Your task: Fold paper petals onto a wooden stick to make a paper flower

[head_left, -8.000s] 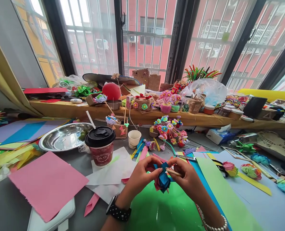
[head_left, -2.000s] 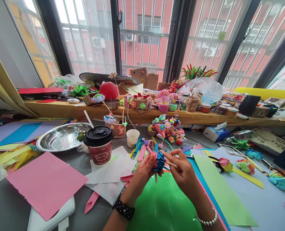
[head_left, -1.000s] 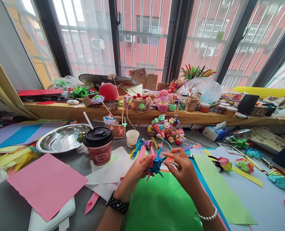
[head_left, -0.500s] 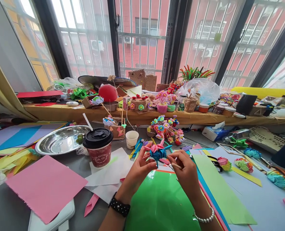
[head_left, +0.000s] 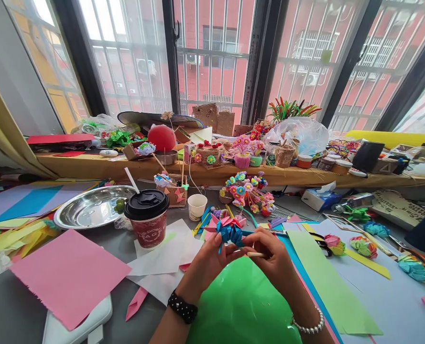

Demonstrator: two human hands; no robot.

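A folded paper flower (head_left: pixel 229 230) in blue and pink is held up just above the table's middle. My left hand (head_left: pixel 208 262) pinches its underside with the fingers closed; a black beaded watch band sits on that wrist. Close beside it on the right, my right hand (head_left: pixel 274 258) is closed on a thin wooden stick (head_left: pixel 256 254), whose tip points left toward the flower's base. A pearl bracelet circles the right wrist. Beneath both hands lies a shiny green sheet (head_left: pixel 244 310).
A red paper cup with black lid (head_left: pixel 148 218) stands left of my hands, a steel tray (head_left: pixel 90 207) behind it. Pink paper (head_left: pixel 69 274) lies at left, light green paper (head_left: pixel 323 272) at right. Finished paper flowers (head_left: pixel 250 190) and craft clutter crowd the sill.
The flower has been turned in my fingers, from petals facing down to petals facing up. Both hands have risen slightly and drawn together; the stick stays in my right hand.
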